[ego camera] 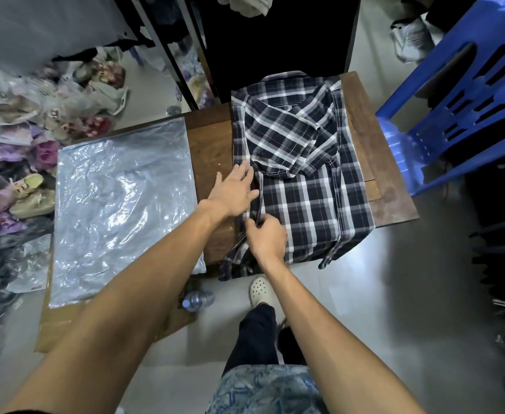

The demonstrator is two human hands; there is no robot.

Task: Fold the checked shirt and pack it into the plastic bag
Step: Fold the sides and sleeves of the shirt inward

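Observation:
The checked shirt [302, 174], dark navy with white lines, lies on the right half of a wooden table [364, 138], sleeves folded in across its back and its hem hanging over the near edge. My left hand [233, 189] lies flat, fingers spread, on the shirt's left folded edge. Just below it, my right hand [266, 237] pinches that same edge of cloth. A clear plastic bag [119, 204] lies flat on the table's left half, a hand's width from the shirt.
A blue plastic chair [460, 94] stands right of the table. Bagged soft toys and clothes [21, 150] pile up on the floor at left. A water bottle [198, 298] lies under the table's near edge, beside my white shoe [260, 289].

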